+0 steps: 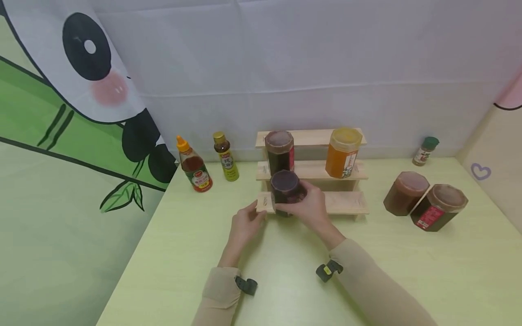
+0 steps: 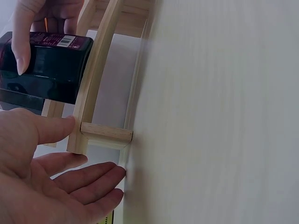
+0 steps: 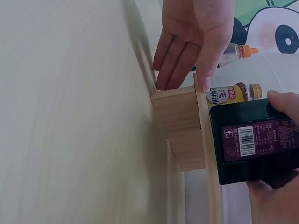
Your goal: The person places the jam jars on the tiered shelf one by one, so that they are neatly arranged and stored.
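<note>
My right hand (image 1: pixel 311 206) grips a dark jar (image 1: pixel 285 183) with a dark lid, thumb on one side and fingers on the other. The jar's base is right at the lowest step of a three-tier wooden rack (image 1: pixel 346 201); in the right wrist view its barcode label (image 3: pixel 254 140) shows. At the left end of that step, my left hand (image 2: pixel 56 172) pinches the board's corner between thumb and index finger, the other fingers extended beside the rack's end. On the middle step stand another dark jar (image 1: pixel 280 151) and a yellow-lidded orange jar (image 1: pixel 342 156).
Left of the rack stand a sauce bottle with an orange cap (image 1: pixel 197 172) and a yellow-labelled bottle (image 1: pixel 228 163). To the right are a brown jar (image 1: pixel 403 194), a red-labelled dark jar (image 1: pixel 434 213) and a small green-capped bottle (image 1: pixel 424 151). A printed cloth (image 1: pixel 253 59) hangs behind.
</note>
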Demonstrator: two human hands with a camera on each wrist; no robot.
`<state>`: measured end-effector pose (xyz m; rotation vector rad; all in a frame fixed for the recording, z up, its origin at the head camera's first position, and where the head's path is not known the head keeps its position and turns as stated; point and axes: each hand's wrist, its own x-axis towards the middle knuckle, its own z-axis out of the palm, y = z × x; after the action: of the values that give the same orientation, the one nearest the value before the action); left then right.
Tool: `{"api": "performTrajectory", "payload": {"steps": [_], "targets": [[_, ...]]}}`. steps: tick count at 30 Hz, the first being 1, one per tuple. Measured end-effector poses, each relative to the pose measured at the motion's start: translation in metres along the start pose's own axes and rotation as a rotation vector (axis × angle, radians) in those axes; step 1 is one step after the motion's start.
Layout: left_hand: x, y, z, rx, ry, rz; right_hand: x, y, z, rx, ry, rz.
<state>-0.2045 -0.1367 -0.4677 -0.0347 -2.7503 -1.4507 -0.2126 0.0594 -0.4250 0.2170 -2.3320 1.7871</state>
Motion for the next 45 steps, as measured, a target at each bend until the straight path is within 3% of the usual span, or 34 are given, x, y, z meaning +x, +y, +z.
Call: {"api": "performTrajectory", "payload": {"steps": [7, 17, 22, 45], "targets": [[0.001, -0.001, 0.002, 0.009, 0.006, 0.027, 0.004, 0.0, 0.008, -0.018, 0.043, -0.008], [0.001, 0.0, 0.001, 0.026, 0.013, -0.008, 0.004, 0.002, 0.016, -0.1, 0.085, -0.019], [0.001, -0.001, 0.001, 0.041, 0.013, -0.012, 0.002, 0.003, 0.014, -0.128, 0.071, -0.017], [-0.001, 0.001, 0.001, 0.011, 0.021, -0.007, -0.013, 0.018, -0.014, -0.065, -0.029, 0.086]]}}
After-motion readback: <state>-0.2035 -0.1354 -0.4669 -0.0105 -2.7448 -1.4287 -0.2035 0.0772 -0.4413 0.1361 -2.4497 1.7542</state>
